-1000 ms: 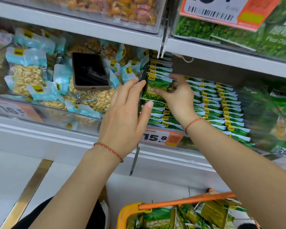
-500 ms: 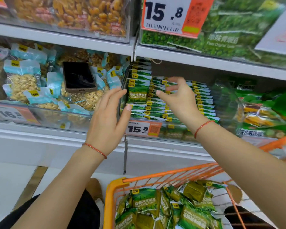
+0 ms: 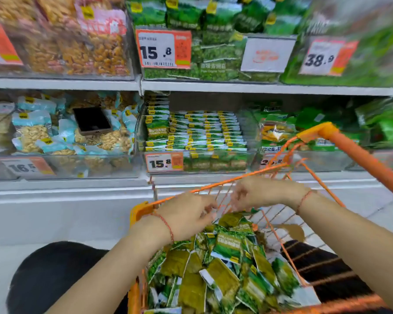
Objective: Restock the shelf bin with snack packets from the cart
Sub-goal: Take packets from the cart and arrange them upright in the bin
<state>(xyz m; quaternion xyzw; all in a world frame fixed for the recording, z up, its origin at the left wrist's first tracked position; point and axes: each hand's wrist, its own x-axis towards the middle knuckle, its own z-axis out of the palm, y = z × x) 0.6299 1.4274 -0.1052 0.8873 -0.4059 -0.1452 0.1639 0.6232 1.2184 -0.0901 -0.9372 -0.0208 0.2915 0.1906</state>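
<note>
Left hand [image 3: 186, 216]: over the near-left corner of the cart, above the heap of packets; fingers loosely curled and motion-blurred; whether it grips anything cannot be told.
Right hand [image 3: 256, 196]: just beside the left, over the cart's far rim; fingers blurred, apparently holding nothing, though the grip cannot be told. A red string circles each wrist.

Snack packets [image 3: 227, 264]: green, piled loose and crosswise in the orange wire cart [image 3: 359, 155], directly below both hands.

Shelf bin [image 3: 197, 141]: clear-fronted, middle shelf, price tag 15.8 [image 3: 163, 163] on its front. Matching green packets stand in neat rows inside, with room above them.

Step in hand, as judged: reaching into the cart for the next packets. The next move calls for gathering a few, squaring them so that they face one way, then lifting them up into the bin without disturbing the rows.

Surroundings: white store shelving [image 3: 236, 88]. Left neighbouring bin holds blue-topped nut packets [image 3: 32, 130] with a dark phone [image 3: 92, 121] lying on them. Upper shelf carries further green and orange snack bags with price tags. Pale floor below; dark clothing at the lower frame edges.
</note>
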